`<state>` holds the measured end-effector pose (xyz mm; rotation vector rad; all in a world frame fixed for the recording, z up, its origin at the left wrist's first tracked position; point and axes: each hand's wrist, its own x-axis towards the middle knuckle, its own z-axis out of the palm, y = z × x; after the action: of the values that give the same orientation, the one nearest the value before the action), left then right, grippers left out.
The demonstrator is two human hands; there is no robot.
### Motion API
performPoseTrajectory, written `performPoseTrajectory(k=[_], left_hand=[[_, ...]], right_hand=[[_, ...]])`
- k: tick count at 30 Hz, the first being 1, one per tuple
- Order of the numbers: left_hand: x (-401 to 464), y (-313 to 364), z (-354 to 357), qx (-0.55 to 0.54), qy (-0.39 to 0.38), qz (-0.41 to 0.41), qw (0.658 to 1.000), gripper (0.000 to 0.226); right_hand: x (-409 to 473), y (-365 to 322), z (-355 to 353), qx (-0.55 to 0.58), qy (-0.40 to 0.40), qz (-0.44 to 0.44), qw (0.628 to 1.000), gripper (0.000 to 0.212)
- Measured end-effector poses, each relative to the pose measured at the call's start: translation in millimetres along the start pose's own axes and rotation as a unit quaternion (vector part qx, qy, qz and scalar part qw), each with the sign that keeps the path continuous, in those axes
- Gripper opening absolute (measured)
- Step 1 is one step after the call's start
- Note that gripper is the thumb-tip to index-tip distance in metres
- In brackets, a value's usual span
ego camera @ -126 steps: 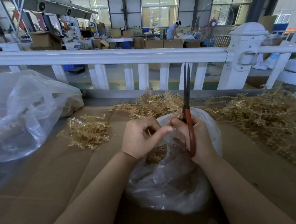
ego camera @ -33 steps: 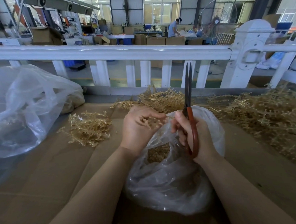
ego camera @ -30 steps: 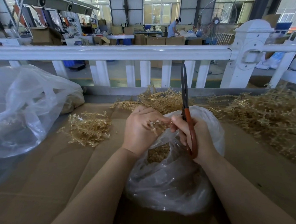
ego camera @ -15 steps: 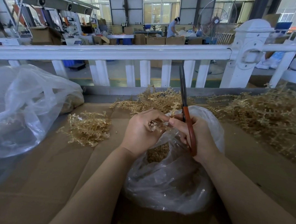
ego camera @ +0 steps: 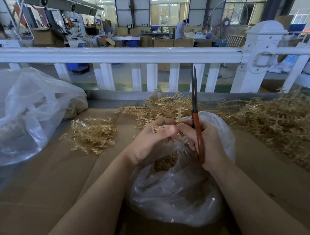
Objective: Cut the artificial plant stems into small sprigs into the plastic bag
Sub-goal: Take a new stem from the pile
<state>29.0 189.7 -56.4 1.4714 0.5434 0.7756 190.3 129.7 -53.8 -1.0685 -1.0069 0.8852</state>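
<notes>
My left hand (ego camera: 151, 142) pinches a short piece of tan plastic plant stem (ego camera: 157, 128) over the mouth of a clear plastic bag (ego camera: 178, 192). Cut sprigs (ego camera: 165, 162) lie inside the bag. My right hand (ego camera: 204, 142) grips red-handled scissors (ego camera: 196, 119) whose dark blades point straight up and are nearly closed. The fingertips of both hands touch at the stem piece above the bag opening.
Piles of uncut tan stems lie on the cardboard-covered table: a small one (ego camera: 93, 135) at the left, one (ego camera: 161, 108) behind the hands, a large one (ego camera: 277, 123) at the right. A big clear bag (ego camera: 27, 111) sits far left. A white railing (ego camera: 113, 55) borders the table's far edge.
The scissors have swung back upright after tilting left toward the stem half a second ago. The long bit of stem sticking up between my hands is gone; only a short piece stays in my left fingers.
</notes>
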Motion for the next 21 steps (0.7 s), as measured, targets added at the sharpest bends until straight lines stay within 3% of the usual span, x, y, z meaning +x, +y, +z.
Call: performPoseTrajectory(k=[5, 8, 10, 13, 15, 17, 21], left_hand=[[-2.0, 5.2, -11.8, -0.059, -0.126, -0.031, 0.99, 0.116], [-4.3, 10.5, -15.9, -0.058, -0.186, -0.035, 0.98, 0.111], [-3.3, 11.3, -13.3, -0.022, -0.136, -0.05, 0.989, 0.091], [4.8, 4.8, -5.6, 0.048, -0.051, -0.019, 0.997, 0.041], [8.2, 2.4, -3.8, 0.074, -0.021, -0.004, 0.997, 0.024], [9.3, 3.8, -5.3, 0.073, -0.002, 0.005, 0.997, 0.014], [9.5, 9.7, -3.8, 0.091, 0.03, -0.003, 0.995, 0.014]], right_hand=[[0.6, 1.1, -0.3, -0.007, -0.003, -0.013, 1.0, 0.007], [1.5, 2.0, -1.1, -0.021, 0.002, -0.019, 1.0, 0.013], [1.9, 2.8, -1.4, -0.01, 0.003, -0.014, 1.0, 0.009], [1.7, 3.7, -1.2, -0.02, -0.001, -0.023, 1.0, 0.007], [0.1, 2.8, -0.3, -0.02, -0.003, -0.023, 1.0, 0.007], [0.3, 3.1, 0.0, -0.029, 0.001, -0.029, 0.999, 0.009], [2.2, 5.2, 2.1, -0.073, 0.016, -0.041, 0.996, 0.004]])
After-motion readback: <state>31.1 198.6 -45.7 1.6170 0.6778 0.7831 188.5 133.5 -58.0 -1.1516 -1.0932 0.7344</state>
